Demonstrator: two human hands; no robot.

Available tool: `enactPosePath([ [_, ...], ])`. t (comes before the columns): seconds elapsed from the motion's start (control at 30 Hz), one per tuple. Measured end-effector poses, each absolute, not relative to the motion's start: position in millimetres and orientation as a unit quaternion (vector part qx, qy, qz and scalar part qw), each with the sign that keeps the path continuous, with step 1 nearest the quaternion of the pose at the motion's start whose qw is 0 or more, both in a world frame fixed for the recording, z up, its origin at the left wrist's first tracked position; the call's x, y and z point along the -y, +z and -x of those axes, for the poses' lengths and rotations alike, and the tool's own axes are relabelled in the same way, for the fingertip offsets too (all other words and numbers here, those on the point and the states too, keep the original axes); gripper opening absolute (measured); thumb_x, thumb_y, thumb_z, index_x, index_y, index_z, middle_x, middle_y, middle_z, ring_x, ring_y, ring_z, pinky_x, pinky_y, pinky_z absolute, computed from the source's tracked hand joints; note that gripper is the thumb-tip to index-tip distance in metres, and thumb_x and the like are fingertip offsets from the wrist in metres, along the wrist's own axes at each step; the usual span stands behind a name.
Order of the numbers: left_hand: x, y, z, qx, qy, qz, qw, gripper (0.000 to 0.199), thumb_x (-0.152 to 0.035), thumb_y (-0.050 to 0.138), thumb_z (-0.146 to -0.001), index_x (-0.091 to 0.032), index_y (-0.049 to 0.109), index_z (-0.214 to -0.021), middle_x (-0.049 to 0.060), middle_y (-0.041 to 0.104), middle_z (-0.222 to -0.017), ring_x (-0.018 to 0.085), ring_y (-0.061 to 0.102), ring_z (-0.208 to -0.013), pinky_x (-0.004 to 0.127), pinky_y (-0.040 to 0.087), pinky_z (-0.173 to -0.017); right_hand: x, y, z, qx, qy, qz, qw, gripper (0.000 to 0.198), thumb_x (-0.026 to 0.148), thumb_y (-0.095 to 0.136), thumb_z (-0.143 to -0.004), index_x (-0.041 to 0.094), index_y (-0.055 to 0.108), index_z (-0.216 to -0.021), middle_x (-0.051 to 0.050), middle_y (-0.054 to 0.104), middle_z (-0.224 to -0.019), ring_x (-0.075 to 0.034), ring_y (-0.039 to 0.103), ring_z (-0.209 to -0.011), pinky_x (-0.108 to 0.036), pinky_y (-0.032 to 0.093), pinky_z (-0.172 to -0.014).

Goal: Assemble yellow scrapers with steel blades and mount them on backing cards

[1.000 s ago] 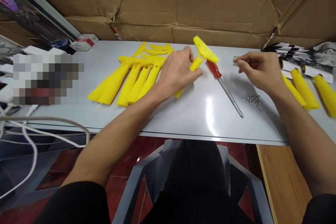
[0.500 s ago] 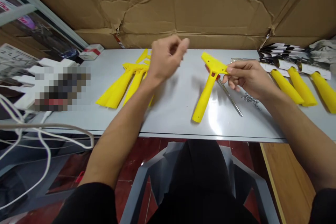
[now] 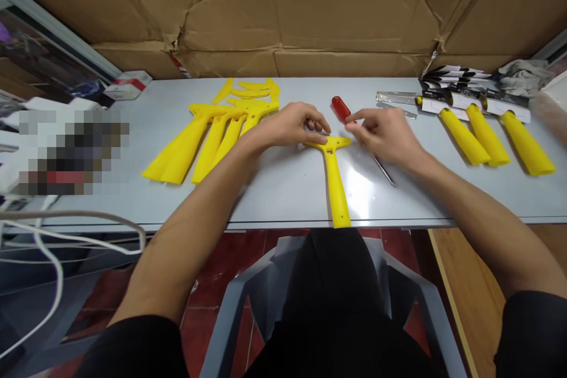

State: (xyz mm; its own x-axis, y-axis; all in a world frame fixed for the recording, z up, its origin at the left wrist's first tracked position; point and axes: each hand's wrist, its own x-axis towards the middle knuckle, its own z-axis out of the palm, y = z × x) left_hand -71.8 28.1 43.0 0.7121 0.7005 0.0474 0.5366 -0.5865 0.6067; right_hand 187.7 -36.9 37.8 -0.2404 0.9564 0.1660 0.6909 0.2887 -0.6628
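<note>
Brown cardboard (image 3: 332,18), matt and creased, with a ragged torn layer, stands behind a smooth, glossy grey-white table (image 3: 283,201). On the person's left lies a stack (image 3: 175,147) of yellow T-shaped pieces, overlapping; on the right, three yellow shafts (image 3: 527,142) stick out of printed card sleeves (image 3: 476,103).

The left hand (image 3: 296,124) lays its thumb on the crossbar of a single handle (image 3: 337,189), fingers loosely curled behind; whether they pinch it cannot be told. The right hand (image 3: 383,133) brings thumb and forefinger close together over the screwdriver; whether anything sits between the tips is too small to tell.

The handle lies flat at the middle of the table, crossbar away from the person, its foot reaching the front edge. It looks like moulded plastic: probably light and stiff, hard to bend, and a little slippery on this sheen. The rounded shaft seems the natural place to hold; the crossbar is thin and suits a fingertip pinch, and the neck may be its weakest part.

The screwdriver (image 3: 340,107) has a shiny red end and a slim metal rod, and is likely heavier. Smallest are the handle's squarish slot (image 3: 329,152) and a round hole (image 3: 342,217) near its foot.
</note>
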Motion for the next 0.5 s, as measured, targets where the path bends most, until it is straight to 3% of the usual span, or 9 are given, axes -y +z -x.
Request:
enactPosePath([
  [0.1, -30.9, 38.3, 70.4, -0.365, 0.157, -0.868, 0.296, 0.025, -0.042, 0.081, -0.079, -0.022, 0.086, -0.094, 0.005, 0.081, -0.096, 0.016, 0.066, -0.082, 0.029, 0.047, -0.072, 19.6, 50.0, -222.4, 0.704, 0.106, 0.627, 0.315, 0.032, 0.041, 0.066, -0.1, 0.019, 0.081, -0.118, -0.006, 0.075, -0.094, -0.005, 0.055, -0.072, -0.026, 0.042, -0.081],
  [0.2, -31.1, 34.9, 67.6, -0.388, 0.181, -0.858, 0.285, 0.021, -0.037, 0.077, -0.082, -0.022, 0.085, -0.093, 0.005, 0.081, -0.093, 0.016, 0.065, -0.08, 0.03, 0.048, -0.073, 1.9, 52.5, -261.5, 0.65, 0.031, 0.722, 0.236, 0.028, 0.032, 0.078, -0.09, 0.018, 0.083, -0.113, -0.008, 0.075, -0.108, -0.003, 0.043, -0.075, -0.026, 0.032, -0.082],
  [0.3, -29.3, 36.1, 66.3, -0.401, 0.18, -0.86, 0.259, 0.026, -0.04, 0.072, -0.088, -0.023, 0.085, -0.101, 0.005, 0.08, -0.096, 0.017, 0.067, -0.084, 0.031, 0.049, -0.079, -10.9, 42.5, -285.5, 0.646, 0.058, 0.74, 0.177, 0.033, 0.023, 0.086, -0.081, 0.014, 0.081, -0.112, -0.008, 0.074, -0.102, -0.003, 0.036, -0.074, -0.026, 0.031, -0.085],
  [0.4, -27.0, 40.8, 67.2, -0.405, 0.136, -0.87, 0.247, 0.038, -0.052, 0.077, -0.086, -0.024, 0.084, -0.111, 0.007, 0.078, -0.106, 0.02, 0.068, -0.092, 0.032, 0.052, -0.085, -18.4, 30.6, -291.7, 0.67, 0.099, 0.712, 0.187, 0.024, 0.014, 0.08, -0.083, 0.011, 0.079, -0.107, -0.006, 0.069, -0.083, -0.003, 0.038, -0.073, -0.025, 0.038, -0.091],
  [0.5, -25.3, 43.7, 69.4, -0.403, 0.093, -0.881, 0.231, 0.05, -0.061, 0.082, -0.079, -0.025, 0.081, -0.115, 0.008, 0.073, -0.115, 0.024, 0.068, -0.105, 0.035, 0.054, -0.094, -21.5, 27.2, -290.6, 0.683, 0.108, 0.704, 0.16, 0.016, 0.01, 0.073, -0.085, 0.011, 0.078, -0.101, -0.005, 0.064, -0.079, -0.005, 0.042, -0.076, -0.027, 0.044, -0.1],
])
